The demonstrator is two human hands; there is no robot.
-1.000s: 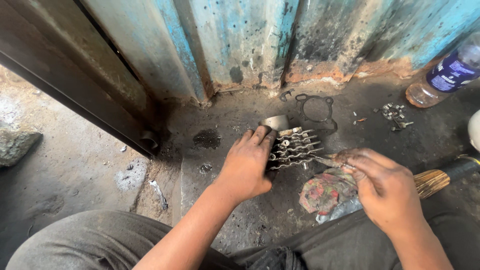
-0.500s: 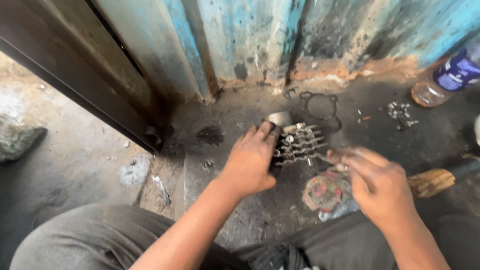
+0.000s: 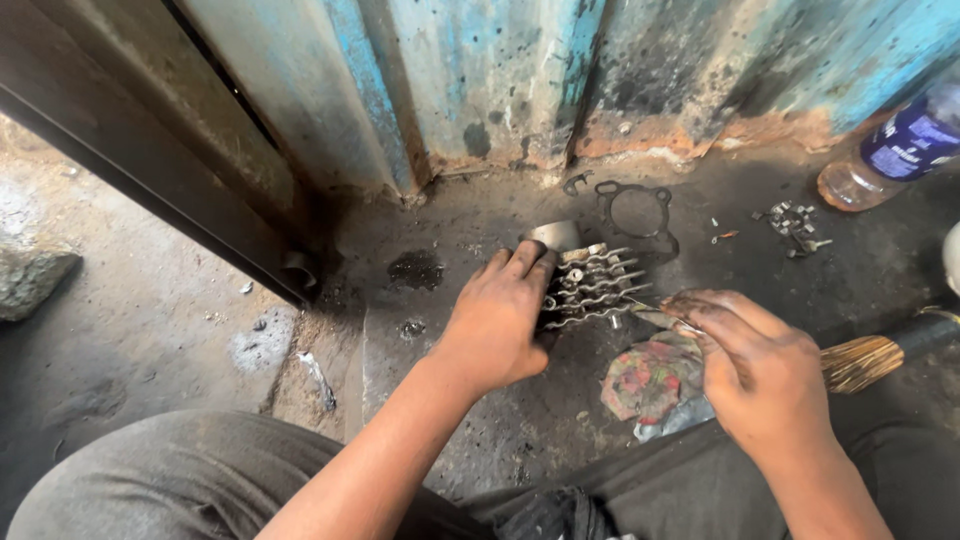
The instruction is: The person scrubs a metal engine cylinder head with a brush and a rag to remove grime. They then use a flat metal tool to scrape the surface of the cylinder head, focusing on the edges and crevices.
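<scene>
Overhead, I see the rusted, blue-painted metal wall [image 3: 480, 80] filling the far side, with a dark steel beam [image 3: 140, 150] running diagonally down the left. Below it lies the grimy, oil-stained floor [image 3: 450, 420], and my grey trouser legs [image 3: 170, 480] take up the near edge.

My left hand [image 3: 495, 320] lies palm down over the left end of a finned engine cylinder [image 3: 592, 285], fingers curled over its top and pressing it to the floor; the cylinder sits mid-scene, its silver fins pointing right and its round sleeve toward the wall. My right hand [image 3: 755, 365] is closed around a thin metal tool [image 3: 648, 318], whose tip meets the lowest fin on the cylinder's near right side. Whether it is a blade or a scraper I cannot tell.

Right of that hand a brush [image 3: 880, 358] with straw bristles and a dark handle lies on the floor. A plastic bottle [image 3: 895, 150] lies tilted at the far right against the wall. Just beneath my right hand sits a crumpled red-patterned rag [image 3: 645, 378]. Beyond the cylinder a flat ring-shaped gasket [image 3: 635, 210] lies near the wall, and well to its right a small heap of bolts [image 3: 792, 225].
</scene>
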